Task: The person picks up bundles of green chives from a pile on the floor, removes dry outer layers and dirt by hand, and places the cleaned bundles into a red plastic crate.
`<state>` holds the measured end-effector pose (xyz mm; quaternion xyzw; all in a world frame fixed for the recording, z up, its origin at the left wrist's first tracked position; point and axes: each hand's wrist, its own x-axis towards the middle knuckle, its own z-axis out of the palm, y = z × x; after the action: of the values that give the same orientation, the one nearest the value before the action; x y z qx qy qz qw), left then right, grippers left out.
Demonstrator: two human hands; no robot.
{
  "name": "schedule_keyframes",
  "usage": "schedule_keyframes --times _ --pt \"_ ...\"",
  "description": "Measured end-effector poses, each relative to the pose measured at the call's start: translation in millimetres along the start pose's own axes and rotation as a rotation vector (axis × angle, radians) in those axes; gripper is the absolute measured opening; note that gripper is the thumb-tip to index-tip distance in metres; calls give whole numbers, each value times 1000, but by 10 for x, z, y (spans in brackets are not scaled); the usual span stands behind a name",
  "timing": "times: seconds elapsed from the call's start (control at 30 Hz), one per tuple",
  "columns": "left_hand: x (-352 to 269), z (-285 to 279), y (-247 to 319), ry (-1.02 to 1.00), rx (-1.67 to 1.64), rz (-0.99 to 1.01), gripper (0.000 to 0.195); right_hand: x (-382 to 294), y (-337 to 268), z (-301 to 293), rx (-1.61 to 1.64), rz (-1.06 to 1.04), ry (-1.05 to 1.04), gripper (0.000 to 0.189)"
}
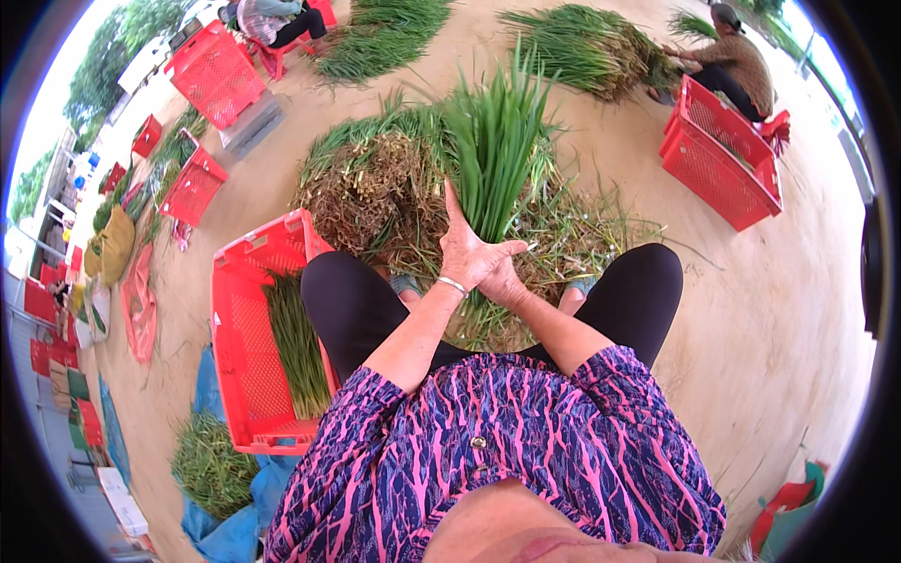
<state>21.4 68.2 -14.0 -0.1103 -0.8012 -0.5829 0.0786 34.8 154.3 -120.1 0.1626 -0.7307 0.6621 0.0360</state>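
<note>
A bunch of long green chive-like leaves (pixel 496 151) stands nearly upright before me, tips pointing away. My left hand (pixel 466 252), a silver bracelet (pixel 452 285) on its wrist, is wrapped around the lower part of the bunch. Close against it, my right hand (pixel 502 280) grips the same bunch near its base, partly hidden by the left. Directly behind the hands lies a heap of uncleaned chive-like plants (pixel 383 186) with brown, tangled roots. Loose stalks and trimmings (pixel 570 229) are strewn between and beyond my feet.
Beside my left knee, a red plastic crate (pixel 243 338) holds neatly laid green stalks (pixel 295 345). Behind it, loose greens (pixel 215 461) lie on blue sheeting (pixel 225 538). Another red crate (pixel 725 165) stands at right, near a seated person (pixel 735 67). A second person (pixel 278 21) sits far left.
</note>
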Motion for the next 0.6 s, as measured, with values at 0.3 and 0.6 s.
schedule_keyframes --times 0.3,0.6 --pt "234 -166 -164 -11 337 94 37 113 -317 -133 -321 -24 -181 100" --pt "791 -1460 870 2 1030 529 57 278 -913 -688 -386 144 -298 27"
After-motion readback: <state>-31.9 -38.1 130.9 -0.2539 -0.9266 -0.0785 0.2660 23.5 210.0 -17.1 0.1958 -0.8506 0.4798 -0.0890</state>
